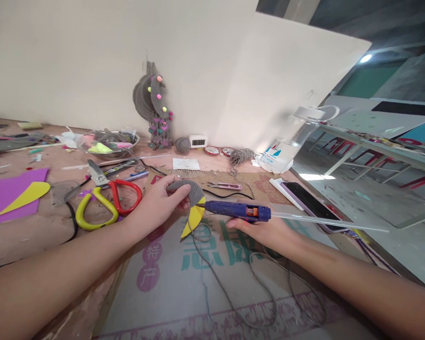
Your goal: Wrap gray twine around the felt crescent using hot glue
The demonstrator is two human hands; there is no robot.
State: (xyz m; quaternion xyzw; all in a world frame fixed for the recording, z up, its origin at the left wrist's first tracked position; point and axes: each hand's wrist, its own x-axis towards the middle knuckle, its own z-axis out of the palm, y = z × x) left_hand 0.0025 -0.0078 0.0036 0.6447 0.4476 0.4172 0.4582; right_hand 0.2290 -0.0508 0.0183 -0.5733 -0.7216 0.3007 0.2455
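My left hand (170, 196) pinches a curved piece (190, 190) wrapped in grey yarn, whose bare yellow tip (193, 220) points down. Around the handle of a dark blue glue gun (233, 210), my right hand (255, 226) is closed, its fingers partly hidden behind the gun. The gun's nozzle meets the yellow part at the edge of the yarn wrapping. A clear glue stick (326, 221) sticks out of the gun's back end. Loose grey yarn (221, 283) trails from the piece over the printed cardboard (163, 307).
Scissors (115, 198), purple sheets (14, 189) and a yellow cutout (30, 196) lie left. Behind are a bowl (109, 144), a clock (198, 141), a yarn ball (182, 145) and small snips (225, 186). A phone (311, 203) and jug (283, 146) stand right.
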